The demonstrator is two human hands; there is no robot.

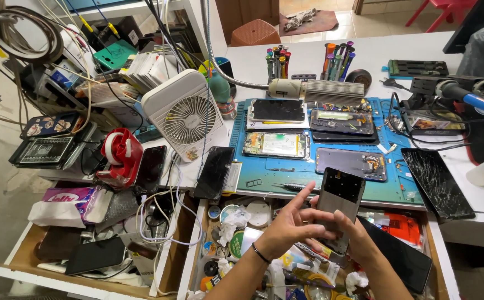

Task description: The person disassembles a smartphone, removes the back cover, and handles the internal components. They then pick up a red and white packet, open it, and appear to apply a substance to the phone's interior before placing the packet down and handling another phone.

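Cluttered repair bench, open drawers below. Both my hands over right drawer [436, 261]: right hand [358, 244] grips phone panel [339, 205] upright at its lower end; left hand [289, 228] steadies its edge, forefinger stuck out. Inspection step, I judge. Next move needs firm grip, care with glass. Blue mat [308, 178], small fan [186, 114] beyond.

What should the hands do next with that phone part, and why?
Probably lower the phone frame onto the blue mat. Both the left hand and right hand hold it in the air over the messy open drawer, where it could get lost.
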